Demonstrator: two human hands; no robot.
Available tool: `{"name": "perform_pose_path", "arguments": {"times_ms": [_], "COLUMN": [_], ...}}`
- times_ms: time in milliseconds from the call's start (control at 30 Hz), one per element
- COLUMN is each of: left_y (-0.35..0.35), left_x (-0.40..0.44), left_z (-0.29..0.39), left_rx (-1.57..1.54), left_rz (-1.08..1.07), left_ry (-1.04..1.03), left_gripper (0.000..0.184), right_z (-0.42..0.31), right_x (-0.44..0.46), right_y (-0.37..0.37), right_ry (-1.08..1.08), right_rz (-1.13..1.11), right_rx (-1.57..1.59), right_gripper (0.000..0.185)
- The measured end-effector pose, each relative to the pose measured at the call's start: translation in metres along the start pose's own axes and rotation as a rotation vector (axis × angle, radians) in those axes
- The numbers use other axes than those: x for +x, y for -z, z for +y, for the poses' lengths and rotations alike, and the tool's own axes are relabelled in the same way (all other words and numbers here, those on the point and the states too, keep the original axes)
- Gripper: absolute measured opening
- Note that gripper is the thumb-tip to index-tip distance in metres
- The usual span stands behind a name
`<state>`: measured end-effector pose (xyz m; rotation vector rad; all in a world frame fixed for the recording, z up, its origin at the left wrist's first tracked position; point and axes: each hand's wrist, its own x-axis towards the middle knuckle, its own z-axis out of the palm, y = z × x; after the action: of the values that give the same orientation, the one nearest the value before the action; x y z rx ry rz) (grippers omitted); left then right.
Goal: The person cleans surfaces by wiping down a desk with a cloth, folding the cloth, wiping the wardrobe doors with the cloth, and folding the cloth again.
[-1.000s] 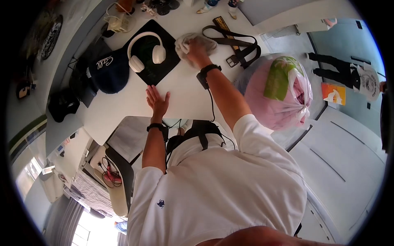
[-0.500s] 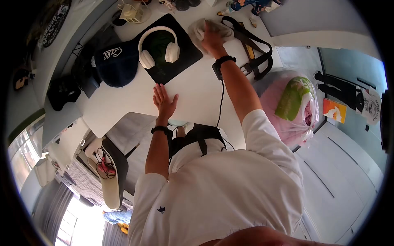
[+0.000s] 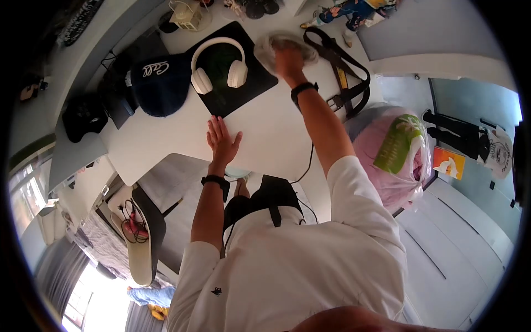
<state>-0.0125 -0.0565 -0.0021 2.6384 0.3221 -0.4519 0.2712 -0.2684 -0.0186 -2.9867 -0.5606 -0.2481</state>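
A crumpled light grey cloth (image 3: 267,52) lies on the white desk (image 3: 265,127), to the right of a dark mat. My right hand (image 3: 289,63) presses down on it, fingers smeared by motion and partly lost in its folds. Flat on the desk near the front corner of the mat rests my left hand (image 3: 222,143), fingers stretched out and holding nothing. On the black mat (image 3: 251,91) sit white headphones (image 3: 237,73). A dark belt (image 3: 354,91) with a metal buckle lies coiled right of the cloth.
A navy cap (image 3: 160,91) and a black cap (image 3: 84,117) are at the left. A small lantern (image 3: 187,19) and figurines stand along the back. A full plastic bag (image 3: 387,155) is at the right. A chair (image 3: 149,232) with cables is at lower left.
My right hand has shifted slightly toward me on the cloth, and its fingers are more blurred. The left hand stays flat in place. The whole view has shifted a little.
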Motion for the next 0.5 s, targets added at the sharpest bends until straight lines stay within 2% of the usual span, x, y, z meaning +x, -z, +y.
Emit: {"name": "perform_pose_path", "arguments": {"times_ms": [67, 100, 167, 267, 333, 400, 467, 500], "left_y": [-0.002, -0.002, -0.005, -0.005, 0.005, 0.018, 0.049, 0.070], "left_x": [0.002, 0.002, 0.002, 0.004, 0.010, 0.022, 0.027, 0.019], "left_z": [0.000, -0.001, -0.005, -0.007, -0.008, -0.021, -0.026, -0.021], "left_rx": [0.005, -0.002, -0.011, -0.009, -0.013, 0.034, -0.268, -0.311], "left_rz": [0.003, -0.004, -0.004, -0.020, -0.178, -0.207, -0.300, -0.246], "left_ry": [-0.010, -0.008, -0.023, -0.014, 0.010, -0.024, -0.106, -0.057], "left_gripper": [0.091, 0.092, 0.092, 0.094, 0.097, 0.095, 0.081, 0.061], "right_z": [-0.018, -0.020, -0.022, -0.030, -0.027, -0.035, -0.046, -0.050], "right_x": [-0.018, -0.025, -0.041, -0.073, -0.095, -0.125, -0.156, -0.173], "right_y": [0.030, 0.042, 0.053, 0.069, 0.072, 0.085, 0.098, 0.107], "right_ry": [-0.138, -0.144, -0.186, -0.280, -0.263, -0.303, -0.380, -0.372], "right_rz": [-0.026, -0.013, -0.255, -0.306, -0.344, -0.418, -0.372, -0.418], "right_rx": [0.005, -0.003, 0.096, 0.042, 0.046, 0.067, 0.113, 0.138], "right_gripper": [0.025, 0.025, 0.019, 0.015, 0.014, 0.016, 0.017, 0.017]}}
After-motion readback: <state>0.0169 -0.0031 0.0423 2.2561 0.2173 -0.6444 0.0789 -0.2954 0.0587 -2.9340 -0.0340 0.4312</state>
